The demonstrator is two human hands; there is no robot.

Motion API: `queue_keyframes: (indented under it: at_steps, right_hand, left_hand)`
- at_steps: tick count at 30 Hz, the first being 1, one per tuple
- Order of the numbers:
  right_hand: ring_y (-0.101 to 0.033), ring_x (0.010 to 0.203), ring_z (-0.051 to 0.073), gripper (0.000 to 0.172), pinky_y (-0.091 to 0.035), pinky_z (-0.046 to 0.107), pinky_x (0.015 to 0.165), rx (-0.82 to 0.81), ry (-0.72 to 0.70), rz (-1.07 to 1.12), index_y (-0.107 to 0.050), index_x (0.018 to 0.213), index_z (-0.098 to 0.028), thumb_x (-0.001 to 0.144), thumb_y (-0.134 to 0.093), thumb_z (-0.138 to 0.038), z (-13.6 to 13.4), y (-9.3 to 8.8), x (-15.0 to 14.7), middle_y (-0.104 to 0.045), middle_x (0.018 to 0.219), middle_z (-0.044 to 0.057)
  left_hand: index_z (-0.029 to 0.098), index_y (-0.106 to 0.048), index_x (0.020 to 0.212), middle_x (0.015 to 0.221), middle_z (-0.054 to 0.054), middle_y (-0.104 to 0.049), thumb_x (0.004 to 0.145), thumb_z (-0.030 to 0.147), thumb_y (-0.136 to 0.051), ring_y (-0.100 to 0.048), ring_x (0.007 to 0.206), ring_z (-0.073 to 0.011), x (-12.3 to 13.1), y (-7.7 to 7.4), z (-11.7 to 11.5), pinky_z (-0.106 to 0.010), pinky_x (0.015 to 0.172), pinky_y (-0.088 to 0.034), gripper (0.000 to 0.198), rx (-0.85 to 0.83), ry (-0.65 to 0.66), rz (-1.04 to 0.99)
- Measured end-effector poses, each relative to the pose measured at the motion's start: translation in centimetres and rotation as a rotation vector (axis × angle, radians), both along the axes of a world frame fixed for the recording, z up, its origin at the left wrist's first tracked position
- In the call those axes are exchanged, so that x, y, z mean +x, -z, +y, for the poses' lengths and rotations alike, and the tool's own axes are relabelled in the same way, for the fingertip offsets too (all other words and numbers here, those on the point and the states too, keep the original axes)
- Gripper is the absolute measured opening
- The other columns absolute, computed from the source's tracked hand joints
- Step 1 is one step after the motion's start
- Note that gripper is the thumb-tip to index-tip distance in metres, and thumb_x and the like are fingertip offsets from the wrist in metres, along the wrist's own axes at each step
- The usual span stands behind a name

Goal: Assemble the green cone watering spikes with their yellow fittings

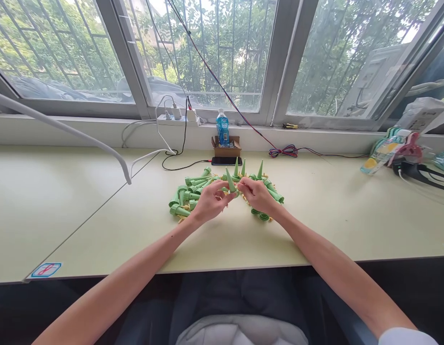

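Observation:
My left hand (214, 200) is closed around a green plastic watering spike (230, 181), its tapered tip pointing up. At the spike's base, my right hand (257, 195) is in a pinch, with a small piece between its fingertips that I cannot make out. Under and left of my left hand lies a heap of green spikes (182, 196) with small yellow plastic pieces (181, 219) among them. Behind the hands several spikes stand upright, one of them a green cone (260, 170). Round green caps (263, 217) lie below my right wrist.
A blue bottle (222, 128) stands in a small cardboard box (227, 149), behind a black phone (226, 161). Coiled red and black wire (284, 151) lies on the pale table (337, 211). A white cable (81, 127) arches over the left side. A plastic bottle (382, 155) lies far right.

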State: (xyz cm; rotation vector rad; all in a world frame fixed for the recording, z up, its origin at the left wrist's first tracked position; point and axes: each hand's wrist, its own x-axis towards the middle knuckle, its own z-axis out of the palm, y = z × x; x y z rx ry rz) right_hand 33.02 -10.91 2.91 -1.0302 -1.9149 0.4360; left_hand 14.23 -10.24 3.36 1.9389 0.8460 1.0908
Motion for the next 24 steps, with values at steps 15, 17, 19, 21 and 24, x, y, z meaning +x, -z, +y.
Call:
queue_keyframes:
  at_steps: [15, 17, 19, 21, 24]
  right_hand:
    - [-0.03, 0.05, 0.01, 0.033, -0.027, 0.024, 0.05, 0.002, 0.0, -0.017, -0.041, 0.07, -0.021, 0.095, -0.039, -0.042, -0.06, -0.14, -0.06, -0.036, 0.055, -0.005]
    - [-0.03, 0.05, 0.01, 0.034, -0.027, 0.024, 0.05, 0.0, 0.005, -0.023, -0.041, 0.069, -0.021, 0.096, -0.039, -0.043, -0.06, -0.17, -0.08, -0.037, 0.055, -0.005]
    - [-0.03, 0.05, 0.01, 0.035, -0.028, 0.024, 0.051, 0.001, 0.009, -0.024, -0.041, 0.069, -0.021, 0.096, -0.039, -0.043, -0.04, -0.17, -0.1, -0.037, 0.055, -0.005]
    - [-0.03, 0.05, 0.01, 0.034, -0.028, 0.024, 0.051, 0.006, 0.007, -0.023, -0.04, 0.07, -0.021, 0.096, -0.039, -0.043, -0.02, -0.13, -0.13, -0.037, 0.055, -0.005]
    - [-0.029, 0.049, 0.01, 0.034, -0.028, 0.024, 0.05, 0.013, 0.005, -0.017, -0.04, 0.07, -0.021, 0.096, -0.039, -0.042, -0.03, -0.08, -0.18, -0.036, 0.055, -0.005]
  left_hand:
    - [0.024, -0.072, 0.098, 0.093, -0.003, -0.057, 0.082, 0.038, -0.067, -0.053, 0.057, -0.007, 0.06, 0.35, 0.2, -0.021, 0.05, -0.051, 0.022, 0.239, -0.091, 0.056]
    - [0.024, -0.072, 0.098, 0.092, -0.003, -0.057, 0.083, 0.036, -0.067, -0.053, 0.057, -0.0069, 0.06, 0.34, 0.15, -0.021, 0.05, -0.051, 0.02, 0.253, -0.09, 0.058]
    - [0.024, -0.072, 0.098, 0.092, -0.003, -0.057, 0.083, 0.035, -0.067, -0.053, 0.057, -0.0068, 0.08, 0.3, 0.1, -0.02, 0.051, -0.051, 0.019, 0.258, -0.088, 0.056]
    - [0.023, -0.071, 0.097, 0.093, -0.003, -0.056, 0.083, 0.035, -0.067, -0.054, 0.057, -0.0067, 0.12, 0.25, 0.06, -0.02, 0.051, -0.051, 0.019, 0.26, -0.09, 0.056]
    - [0.022, -0.07, 0.093, 0.092, -0.003, -0.056, 0.082, 0.036, -0.067, -0.054, 0.057, -0.0069, 0.19, 0.19, 0.0, -0.02, 0.05, -0.051, 0.018, 0.265, -0.1, 0.062]
